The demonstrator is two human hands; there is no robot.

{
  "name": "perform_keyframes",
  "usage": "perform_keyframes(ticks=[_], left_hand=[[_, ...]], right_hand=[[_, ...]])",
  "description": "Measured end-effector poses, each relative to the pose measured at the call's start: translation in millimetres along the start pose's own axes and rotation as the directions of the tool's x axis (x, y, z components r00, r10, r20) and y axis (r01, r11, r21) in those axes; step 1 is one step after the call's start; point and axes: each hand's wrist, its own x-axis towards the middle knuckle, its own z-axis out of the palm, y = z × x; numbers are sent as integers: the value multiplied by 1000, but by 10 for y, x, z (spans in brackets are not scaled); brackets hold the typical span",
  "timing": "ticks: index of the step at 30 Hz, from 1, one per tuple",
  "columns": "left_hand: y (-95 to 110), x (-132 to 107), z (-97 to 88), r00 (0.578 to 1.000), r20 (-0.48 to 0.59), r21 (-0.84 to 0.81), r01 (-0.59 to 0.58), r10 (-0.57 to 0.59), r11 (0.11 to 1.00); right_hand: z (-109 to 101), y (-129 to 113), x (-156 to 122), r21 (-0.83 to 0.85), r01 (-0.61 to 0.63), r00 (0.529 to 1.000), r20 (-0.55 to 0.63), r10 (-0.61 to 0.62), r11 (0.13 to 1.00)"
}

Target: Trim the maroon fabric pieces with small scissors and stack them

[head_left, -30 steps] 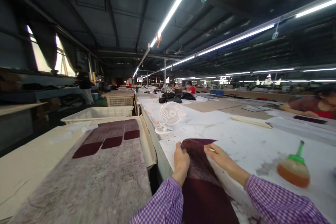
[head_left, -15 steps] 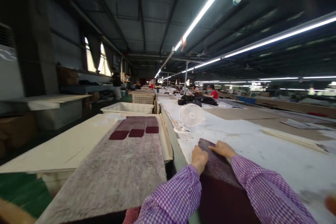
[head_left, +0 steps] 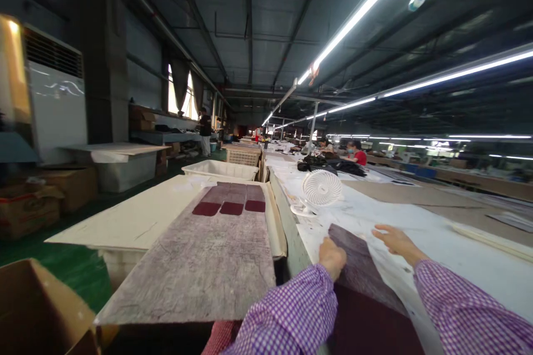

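Observation:
A dark maroon fabric piece (head_left: 377, 316) with a greyish-purple far part lies along the near left edge of the white-topped table. My left hand (head_left: 332, 258) is closed on the left edge of this fabric, close to its far corner. To the right of the fabric, my right hand (head_left: 395, 243) hovers over the white surface, fingers stretched out and holding nothing. On the left, several small maroon pieces (head_left: 231, 208) lie in rows on a grey, streaked board (head_left: 200, 266).
A white clip fan (head_left: 321, 187) stands beyond my left hand on the white table (head_left: 437, 222). Past the cream board (head_left: 125, 213) sits a white bin (head_left: 220, 169). An opened cardboard box (head_left: 41, 310) is at lower left. A person in red (head_left: 358, 156) is farther back.
My right hand has come off the fabric and moved right, its fingers opening out. My left hand still grips the fabric's edge. The whole view has turned to the left.

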Motion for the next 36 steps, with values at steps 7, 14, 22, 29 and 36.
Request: perform_keyframes(ticks=[7, 14, 22, 29, 36], left_hand=[[-74, 66, 9, 998, 41, 90, -44, 40, 995], [85, 54, -109, 983, 181, 125, -40, 17, 991], [197, 116, -929, 911, 391, 66, -171, 132, 983], [45, -699, -1104, 542, 523, 42, -787, 658, 615], [-412, -1193, -827, 254, 682, 65, -955, 686, 288]], right_hand=[[232, -308, -988, 0, 492, 769, 468, -435, 870], [407, -232, -1263, -179, 598, 760, 435, -483, 781], [376, -298, -1290, -224, 617, 750, 457, -478, 754], [299, -344, -1047, -44, 508, 706, 593, -386, 860], [150, -374, -699, 148, 172, 535, 816, -218, 974]])
